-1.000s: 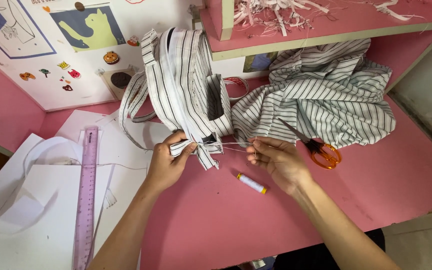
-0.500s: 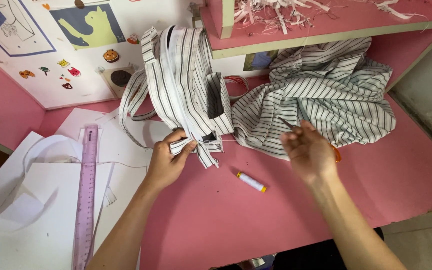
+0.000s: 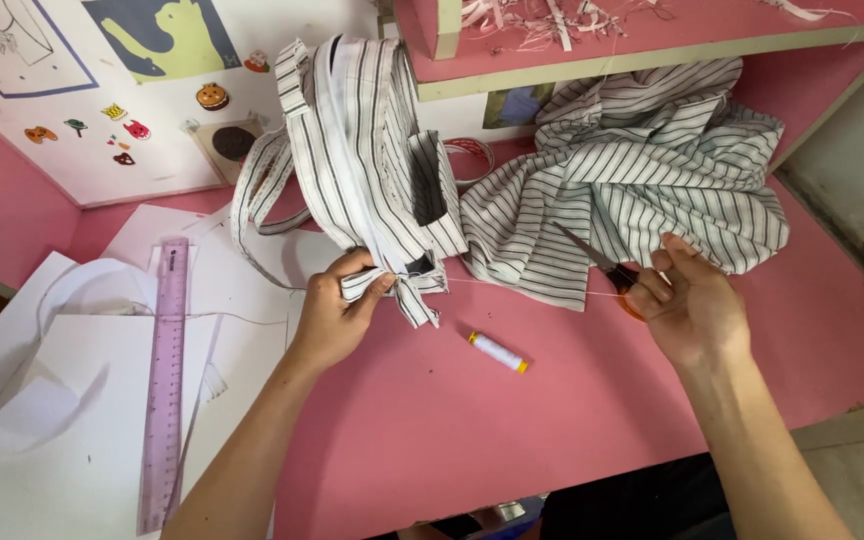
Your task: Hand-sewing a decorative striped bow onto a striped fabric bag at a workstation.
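Note:
A striped fabric bag (image 3: 367,150) with straps stands on the pink table (image 3: 472,440). My left hand (image 3: 337,315) pinches the bag's lower corner. A thin thread (image 3: 522,287) runs taut from that corner to my right hand (image 3: 692,310), which pinches its end, pulled out to the right. Orange-handled scissors (image 3: 602,265) lie under my right hand, on the edge of a heap of striped cloth (image 3: 642,180). A white spool of thread (image 3: 498,352) with yellow ends lies on the table between my hands.
A purple ruler (image 3: 165,380) lies on white paper sheets (image 3: 42,400) at the left. A white board with stickers (image 3: 102,100) leans at the back left. A pink shelf (image 3: 652,40) with paper scraps overhangs the back.
My right hand has moved right, away from the bag, drawing the thread taut over the scissors. My left hand has stayed on the bag's corner.

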